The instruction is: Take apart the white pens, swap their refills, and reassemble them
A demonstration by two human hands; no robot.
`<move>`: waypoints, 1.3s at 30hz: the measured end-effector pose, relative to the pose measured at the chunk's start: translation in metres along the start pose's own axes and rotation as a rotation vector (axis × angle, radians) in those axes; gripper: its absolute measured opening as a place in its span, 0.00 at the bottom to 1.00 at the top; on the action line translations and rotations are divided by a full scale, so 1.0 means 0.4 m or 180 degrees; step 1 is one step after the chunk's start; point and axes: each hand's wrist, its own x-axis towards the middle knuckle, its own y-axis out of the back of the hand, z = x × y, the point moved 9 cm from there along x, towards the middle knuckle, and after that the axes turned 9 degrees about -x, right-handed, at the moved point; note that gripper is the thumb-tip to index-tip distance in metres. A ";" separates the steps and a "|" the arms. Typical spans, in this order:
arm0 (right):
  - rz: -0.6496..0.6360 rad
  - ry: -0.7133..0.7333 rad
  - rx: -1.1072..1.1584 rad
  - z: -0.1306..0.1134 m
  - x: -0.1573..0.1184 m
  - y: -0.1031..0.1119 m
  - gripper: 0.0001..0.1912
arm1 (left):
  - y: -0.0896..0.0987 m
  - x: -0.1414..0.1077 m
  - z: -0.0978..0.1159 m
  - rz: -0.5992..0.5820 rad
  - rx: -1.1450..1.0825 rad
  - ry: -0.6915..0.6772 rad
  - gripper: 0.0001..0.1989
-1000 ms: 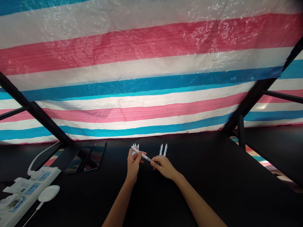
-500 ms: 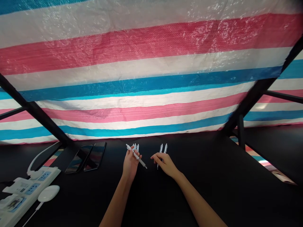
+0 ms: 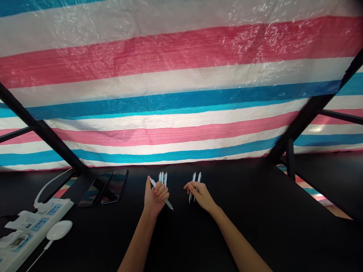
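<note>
My left hand (image 3: 155, 196) is wrapped round a white click pen with a grey grip (image 3: 168, 203). The pen slants, with its tip down to the right, and my thumb is at its button end. Just behind this hand, several white pens (image 3: 162, 177) lie side by side on the black table (image 3: 181, 238). My right hand (image 3: 200, 193) is over two more white pens (image 3: 196, 177), covering their middles. Its fingers are loosely bent and a little apart, with no pen seen between them. Whether they touch the pens below is unclear.
Two dark phones (image 3: 95, 190) (image 3: 115, 187) lie at the left. Nearer me are a white power strip (image 3: 42, 223) with plugs and a round white charger (image 3: 59, 230) on a cable. Black frame bars (image 3: 289, 132) slope at both sides before a striped sheet (image 3: 170, 87).
My left fingers have curled round the pen, and my thumb has come to its button end. The pen's tip has shifted slightly lower and left. My right hand has moved slightly to the right.
</note>
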 end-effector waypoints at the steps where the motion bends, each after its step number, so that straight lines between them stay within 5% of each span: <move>1: 0.0007 -0.0004 0.0002 0.001 0.000 0.000 0.25 | 0.002 0.001 -0.003 -0.0005 -0.0009 0.0065 0.29; 21: 0.0055 -0.0011 0.0115 0.008 -0.002 0.004 0.25 | 0.005 0.006 -0.123 0.0003 0.0146 0.1130 0.28; 30: 0.0114 0.0004 0.0186 0.014 -0.002 0.001 0.23 | 0.006 0.003 -0.136 0.0294 0.0223 0.1040 0.25; 39: 0.0113 0.0000 0.0186 0.017 -0.002 0.001 0.23 | -0.009 -0.001 -0.130 0.0080 0.0165 0.1033 0.27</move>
